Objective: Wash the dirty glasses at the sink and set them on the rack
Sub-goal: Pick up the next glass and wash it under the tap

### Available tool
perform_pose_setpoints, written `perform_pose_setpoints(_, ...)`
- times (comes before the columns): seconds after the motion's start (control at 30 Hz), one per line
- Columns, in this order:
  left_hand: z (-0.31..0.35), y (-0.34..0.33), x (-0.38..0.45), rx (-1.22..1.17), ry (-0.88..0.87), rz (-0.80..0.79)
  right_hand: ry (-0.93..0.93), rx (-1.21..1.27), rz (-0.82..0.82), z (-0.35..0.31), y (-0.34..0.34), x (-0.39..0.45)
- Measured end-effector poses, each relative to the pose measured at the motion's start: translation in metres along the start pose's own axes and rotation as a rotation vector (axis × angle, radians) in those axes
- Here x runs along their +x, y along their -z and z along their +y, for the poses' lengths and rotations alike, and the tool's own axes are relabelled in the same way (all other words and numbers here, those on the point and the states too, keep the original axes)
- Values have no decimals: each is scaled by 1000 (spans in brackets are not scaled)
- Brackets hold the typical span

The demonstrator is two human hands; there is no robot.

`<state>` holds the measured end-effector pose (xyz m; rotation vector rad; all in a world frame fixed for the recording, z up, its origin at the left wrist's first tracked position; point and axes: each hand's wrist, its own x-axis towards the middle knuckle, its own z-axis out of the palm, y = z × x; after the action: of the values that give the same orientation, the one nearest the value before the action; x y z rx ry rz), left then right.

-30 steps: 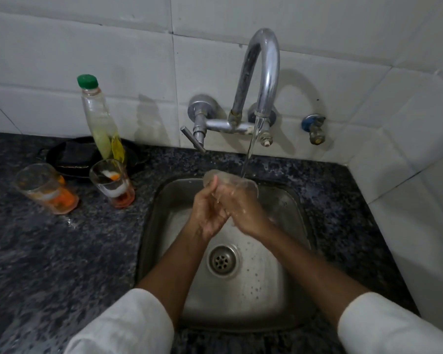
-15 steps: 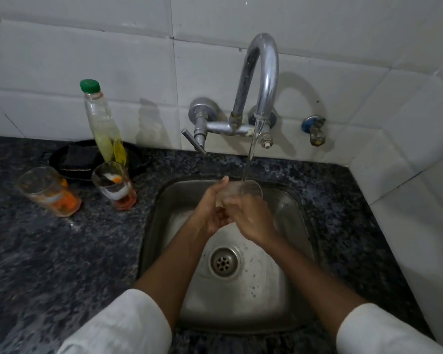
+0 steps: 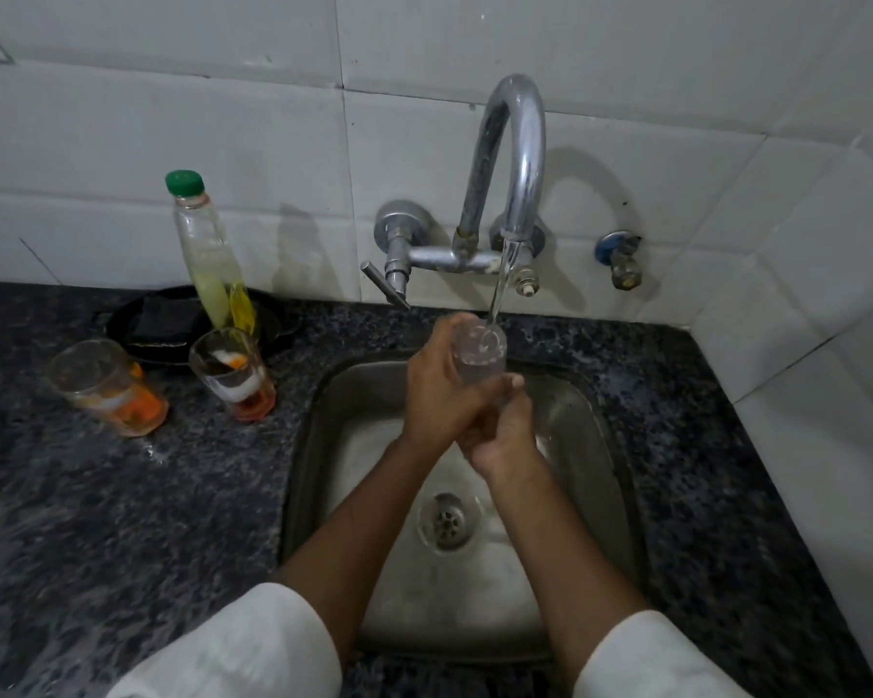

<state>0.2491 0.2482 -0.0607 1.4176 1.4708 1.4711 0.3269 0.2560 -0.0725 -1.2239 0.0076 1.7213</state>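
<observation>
Over the sink [image 3: 595, 445], the right hand [image 3: 500, 435] cups the base and the left hand [image 3: 437, 385] wraps the wall of the glass [image 3: 480, 352], upright under the tap stream [image 3: 500, 284]: rigid, fragile, likely slippery wet, best gripped mid-wall; two dirty glasses [image 3: 233, 380] wait on the worktop [image 3: 122, 521].

1. There is a single view, from a camera worn on the person's head, so no second view overlaps it.
2. It looks forward and steeply down onto the sink [image 3: 595, 445], which sits just right of the frame's centre.
3. It stands close: both forearms run up from the bottom edge to the sink.
4. Behind the sink the tiled wall [image 3: 172, 118] fills the top; left of the sink the dark surface [image 3: 122, 521] spreads to the frame's edge.
5. The wide-angle lens bends the tile lines far from the sink.
</observation>
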Motion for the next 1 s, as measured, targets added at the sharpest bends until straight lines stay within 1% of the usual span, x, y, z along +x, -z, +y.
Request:
perform_pose_setpoints(0.03, 3, 6, 0, -61, 28, -45, 34, -20, -6, -7, -4, -1)
perform_pose_setpoints(0.07, 5, 14, -1, -187, 89, -111, 86, -40, -15, -14, -7, -1)
perform_pose_setpoints(0.1, 5, 23, -3, -379, 178, -182, 169, -100, 5, -23, -9, -2)
perform_pose_setpoints(0.17, -1, 42, -10, -832, 410, -331, 435, -368, 73, -42, -12, -2)
perform_pose_setpoints(0.2, -5, 48, -13, -990, 545, -425, 577, -546, 55, -50, -14, -4)
perform_pose_setpoints(0.23, -6, 52, -15, -1052, 664, -544, 693, -719, -8, -54, -18, -8)
perform_pose_setpoints(0.27, -9, 52, -16, -1035, 751, -665, 765, -866, -115, -56, -22, -13)
perform_pose_setpoints(0.3, -10, 51, -16, -981, 807, -753, 784, -981, -247, -57, -24, -18)
perform_pose_setpoints(0.33, -11, 49, -15, -922, 844, -796, 774, -1079, -361, -58, -26, -21)
perform_pose_setpoints(0.37, -10, 48, -13, -873, 865, -797, 778, -1163, -457, -61, -27, -23)
perform_pose_setpoints(0.4, -8, 46, -11, -809, 864, -762, 808, -1285, -506, -66, -26, -24)
perform_pose_setpoints(0.47, -6, 40, -8, -582, 780, -626, 945, -1635, -468, -80, -23, -25)
perform_pose_setpoints(0.5, -6, 34, -8, -420, 697, -515, 996, -1808, -402, -87, -23, -25)
perform_pose_setpoints(0.53, -7, 27, -9, -223, 601, -383, 999, -1926, -345, -89, -25, -29)
perform_pose_setpoints(0.57, -9, 19, -11, 14, 486, -252, 945, -1934, -323, -88, -29, -33)
perform_pose_setpoints(0.6, -12, 11, -13, 252, 370, -175, 866, -1907, -309, -86, -31, -37)
perform_pose_setpoints(0.63, -14, 6, -16, 402, 270, -146, 789, -1892, -273, -83, -33, -41)
perform_pose_setpoints(0.67, -18, 6, -17, 446, 220, -170, 759, -1897, -242, -81, -35, -45)
perform_pose_setpoints(0.7, -23, 10, -14, 359, 231, -246, 761, -1887, -221, -82, -36, -48)
perform_pose_setpoints(0.73, -25, 18, -11, 190, 292, -349, 785, -1854, -213, -85, -35, -50)
perform_pose_setpoints(0.8, -27, 31, -7, -136, 425, -545, 817, -1728, -297, -87, -34, -58)
perform_pose_setpoints(0.83, -26, 33, -8, -211, 459, -587, 858, -1724, -324, -87, -34, -60)
perform_pose_setpoints(0.87, -25, 31, -11, -244, 489, -567, 931, -1815, -313, -86, -34, -61)
perform_pose_setpoints(0.9, -24, 26, -15, -252, 513, -503, 1020, -1935, -270, -83, -32, -63)
perform_pose_setpoints(0.93, -22, 19, -17, -272, 529, -434, 1109, -1989, -226, -82, -30, -64)
perform_pose_setpoints(0.97, -20, 13, -18, -295, 529, -381, 1159, -1998, -218, -81, -28, -63)
perform_pose_setpoints(1.0, -17, 9, -18, -310, 514, -350, 1153, -1986, -248, -81, -27, -63)
